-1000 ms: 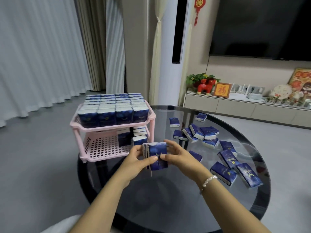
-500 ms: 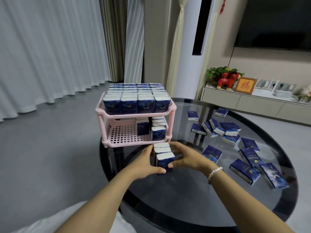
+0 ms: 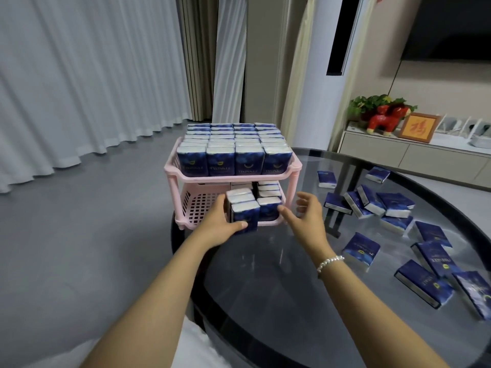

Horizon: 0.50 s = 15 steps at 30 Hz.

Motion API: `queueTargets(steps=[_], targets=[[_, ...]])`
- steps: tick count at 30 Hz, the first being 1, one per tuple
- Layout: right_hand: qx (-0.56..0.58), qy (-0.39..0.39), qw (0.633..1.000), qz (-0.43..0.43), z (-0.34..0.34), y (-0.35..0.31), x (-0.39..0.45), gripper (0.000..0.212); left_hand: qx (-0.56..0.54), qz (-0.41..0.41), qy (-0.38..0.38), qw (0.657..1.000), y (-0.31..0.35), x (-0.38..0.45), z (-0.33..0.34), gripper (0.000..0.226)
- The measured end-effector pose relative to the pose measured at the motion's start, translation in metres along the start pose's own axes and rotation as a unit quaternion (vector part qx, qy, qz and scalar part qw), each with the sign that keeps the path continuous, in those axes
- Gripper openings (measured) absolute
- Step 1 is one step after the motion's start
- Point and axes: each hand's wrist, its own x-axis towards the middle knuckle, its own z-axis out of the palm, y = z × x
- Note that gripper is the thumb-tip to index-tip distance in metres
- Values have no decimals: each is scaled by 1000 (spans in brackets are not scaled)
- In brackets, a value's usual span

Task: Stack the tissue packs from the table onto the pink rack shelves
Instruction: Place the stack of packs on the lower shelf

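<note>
A two-tier pink rack stands at the far left of the round glass table. Its top shelf is packed with upright blue tissue packs. The lower shelf holds a few packs at its right side. My left hand grips a small bundle of tissue packs at the front edge of the lower shelf, thumb across the front pack. My right hand hovers open just right of the bundle, fingers spread and holding nothing. Several loose packs lie scattered on the table's right half.
The dark glass table curves away at left, with grey floor and white curtains beyond. A TV cabinet with a red horse figure and a framed picture stands behind. A beaded bracelet sits on my right wrist.
The bundle has moved forward from above the table to the lower shelf's front. My right hand has let go of it and opened. The camera has moved closer to the rack.
</note>
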Motion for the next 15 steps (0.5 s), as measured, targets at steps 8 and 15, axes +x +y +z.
queueTargets(steps=[8, 15], targets=[[5, 51, 998, -21, 35, 36, 13, 33, 51, -21, -35, 998, -10, 36, 0, 80], [-9, 68, 996, -51, 37, 37, 11, 38, 73, -15, -16, 997, -16, 52, 8, 83]])
